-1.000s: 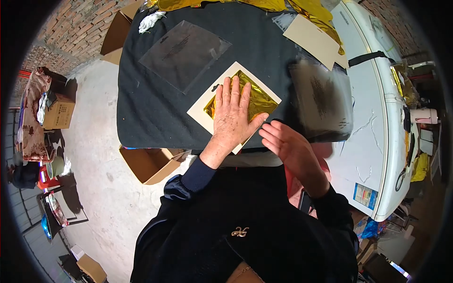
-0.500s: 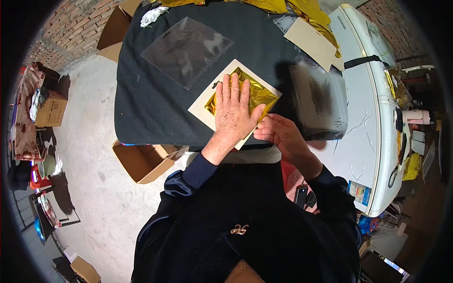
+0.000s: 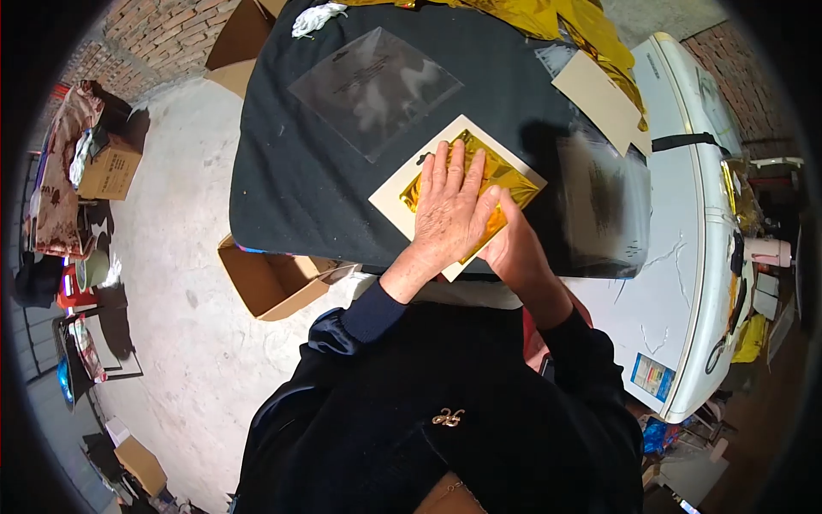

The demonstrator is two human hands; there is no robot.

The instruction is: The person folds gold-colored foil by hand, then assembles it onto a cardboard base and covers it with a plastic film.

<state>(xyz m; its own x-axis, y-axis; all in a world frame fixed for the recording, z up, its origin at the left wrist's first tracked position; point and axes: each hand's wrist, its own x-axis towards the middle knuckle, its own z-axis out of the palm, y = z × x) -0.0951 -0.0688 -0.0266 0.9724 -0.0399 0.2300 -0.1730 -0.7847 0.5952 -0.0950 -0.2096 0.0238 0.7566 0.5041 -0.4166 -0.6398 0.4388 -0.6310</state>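
Observation:
A cream card lies turned like a diamond near the front edge of the black-covered table. On it sits shiny gold foil, slightly wrinkled. My left hand rests flat on the foil with its fingers stretched toward the far corner. At the card's right front edge is my right hand, close beside my left thumb. Its thumb or a finger points up over the foil, and its other fingers are mostly hidden, so any hold on the card cannot be made out.
A clear plastic sleeve lies behind the card. More clear sleeves are stacked at the right, near a cream card piece and gold foil sheeting. An open cardboard box stands below; a white appliance is right.
My right hand has moved from pinching at the card's right edge to a more upright pose beside my left thumb. The whole view has shifted slightly; my left hand stays flat on the foil.

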